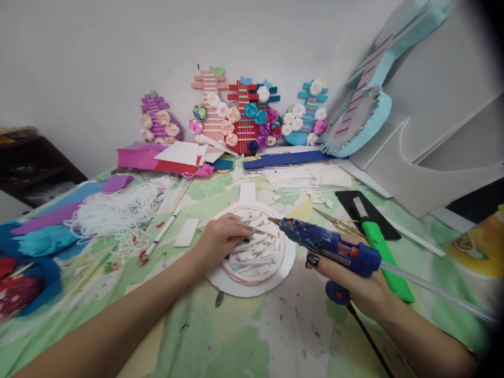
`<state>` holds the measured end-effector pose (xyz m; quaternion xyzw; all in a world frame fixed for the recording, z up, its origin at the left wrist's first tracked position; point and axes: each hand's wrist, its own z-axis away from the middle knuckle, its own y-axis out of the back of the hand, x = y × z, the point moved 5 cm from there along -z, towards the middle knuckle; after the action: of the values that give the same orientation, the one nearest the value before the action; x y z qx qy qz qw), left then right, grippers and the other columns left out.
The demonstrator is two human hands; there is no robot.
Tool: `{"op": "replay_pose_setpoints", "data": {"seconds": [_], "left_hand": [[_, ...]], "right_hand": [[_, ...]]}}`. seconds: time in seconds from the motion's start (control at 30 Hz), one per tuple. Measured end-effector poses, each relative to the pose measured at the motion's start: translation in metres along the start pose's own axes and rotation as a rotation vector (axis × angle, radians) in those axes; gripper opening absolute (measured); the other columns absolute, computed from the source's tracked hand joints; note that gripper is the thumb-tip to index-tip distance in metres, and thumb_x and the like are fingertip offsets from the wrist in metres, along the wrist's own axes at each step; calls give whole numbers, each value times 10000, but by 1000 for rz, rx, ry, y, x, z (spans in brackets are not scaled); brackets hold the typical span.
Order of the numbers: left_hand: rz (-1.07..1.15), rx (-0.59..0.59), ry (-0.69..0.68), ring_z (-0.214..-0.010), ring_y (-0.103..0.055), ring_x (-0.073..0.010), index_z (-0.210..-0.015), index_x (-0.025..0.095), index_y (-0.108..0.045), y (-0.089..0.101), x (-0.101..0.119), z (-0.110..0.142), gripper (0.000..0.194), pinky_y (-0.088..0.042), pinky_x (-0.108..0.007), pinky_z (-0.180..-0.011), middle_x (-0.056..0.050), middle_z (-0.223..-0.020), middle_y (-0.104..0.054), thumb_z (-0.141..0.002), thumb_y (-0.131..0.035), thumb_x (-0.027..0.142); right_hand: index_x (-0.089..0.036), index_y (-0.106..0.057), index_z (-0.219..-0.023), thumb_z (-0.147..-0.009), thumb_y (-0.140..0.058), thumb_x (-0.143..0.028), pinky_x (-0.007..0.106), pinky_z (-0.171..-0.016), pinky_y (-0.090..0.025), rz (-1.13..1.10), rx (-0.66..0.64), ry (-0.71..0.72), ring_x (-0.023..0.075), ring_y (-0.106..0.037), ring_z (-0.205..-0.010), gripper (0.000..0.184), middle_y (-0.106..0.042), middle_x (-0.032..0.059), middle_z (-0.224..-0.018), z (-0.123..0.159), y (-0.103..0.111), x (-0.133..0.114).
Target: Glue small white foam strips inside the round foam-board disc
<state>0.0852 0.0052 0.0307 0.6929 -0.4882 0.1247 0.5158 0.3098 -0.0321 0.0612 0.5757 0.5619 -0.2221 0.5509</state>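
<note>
My right hand [354, 281] is wrapped round a blue hot glue gun [334, 245] with a clear glue stick trailing from its back; the nozzle points left over a white guitar-shaped foam cutout [275, 270]. Several small white foam strips [258, 247] lie on its round body inside a red outline. My left hand [222, 237] rests on the strips, fingers curled and pressing down on one of them.
Gold scissors [338, 223], a green-handled cutter [384, 254] and a black sheet lie to the right. White string [122, 210], a marker [161, 239] and coloured foam lie left. Flower-decorated foam guitars [244, 118] lean on the wall; big white foam boards [433, 152] stand right.
</note>
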Motion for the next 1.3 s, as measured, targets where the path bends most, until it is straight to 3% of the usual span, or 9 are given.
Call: {"op": "replay_pose_setpoints", "data": {"seconds": [0.47, 0.63, 0.87, 1.1, 1.2, 1.3], "left_hand": [[-226, -173, -257, -963, -527, -244, -968, 243, -705, 0, 11, 10, 293, -384, -385, -887, -88, -920, -685, -780, -515, 121], [-375, -297, -307, -1027, -500, -266, -925, 211, -671, -2, 20, 12, 199, -324, -413, -922, -91, -970, -667, -795, -524, 177], [-515, -337, -375, -1017, -486, -259, -834, 164, -607, -8, 26, 11, 165, -317, -416, -892, -94, -941, -644, -845, -488, 278], [-498, -305, -374, -1032, -492, -241, -847, 176, -618, -7, 24, 11, 162, -319, -411, -900, -74, -928, -659, -851, -457, 193], [-403, -219, -356, -984, -517, -225, -836, 174, -624, -5, 20, 11, 182, -357, -399, -883, -79, -902, -670, -848, -444, 155], [-279, -74, -370, -922, -553, -207, -846, 175, -642, -1, 19, 9, 173, -406, -377, -857, -83, -856, -683, -834, -472, 139]], "right_hand": [[-231, -644, -720, -801, -567, -331, 283, -605, -457, 47, 2, 50, 168, -563, -643, 150, -605, 10, -668, 1, 1, -1], [-211, -607, -661, -799, -566, -345, 267, -535, -434, 45, -1, 51, 156, -536, -589, 197, -578, 10, -621, 1, 0, -2], [-187, -610, -657, -792, -569, -365, 252, -495, -416, 7, -8, 16, 149, -528, -562, 227, -567, 14, -595, 1, -2, 1], [-193, -643, -659, -749, -608, -366, 269, -533, -452, -58, 49, -26, 174, -579, -610, 198, -612, 19, -625, 2, -1, 1], [-186, -669, -671, -685, -667, -371, 280, -531, -470, -86, 194, -78, 193, -598, -632, 186, -634, 33, -650, 3, 8, 4], [-169, -680, -669, -625, -708, -384, 251, -432, -435, -112, 351, -115, 161, -563, -530, 221, -621, 26, -603, 2, 22, 9]]}}
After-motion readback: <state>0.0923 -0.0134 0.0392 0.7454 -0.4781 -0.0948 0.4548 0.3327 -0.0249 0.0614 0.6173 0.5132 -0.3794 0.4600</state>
